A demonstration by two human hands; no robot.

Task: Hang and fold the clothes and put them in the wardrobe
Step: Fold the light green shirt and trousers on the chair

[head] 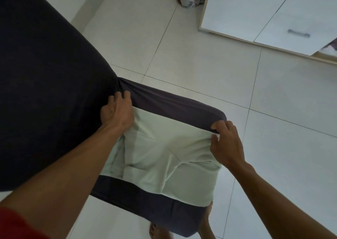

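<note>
Pale green folded cotton garment [164, 158] on dark cushioned seat [173, 103] for support; left hand [117, 113] grips one corner, right hand [227, 143] pinches other, squaring fold.

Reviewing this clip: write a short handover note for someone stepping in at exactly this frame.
Left hand grips the dark grey fabric garment at its far left corner. Right hand pinches the right corner together with the pale green folded cloth. Both are held in the air above the white tiled floor. The white wardrobe stands ahead on the right, its visible drawers closed.
Done: green piece looks partly folded.
Left: finish folding, store in the wardrobe.
</note>
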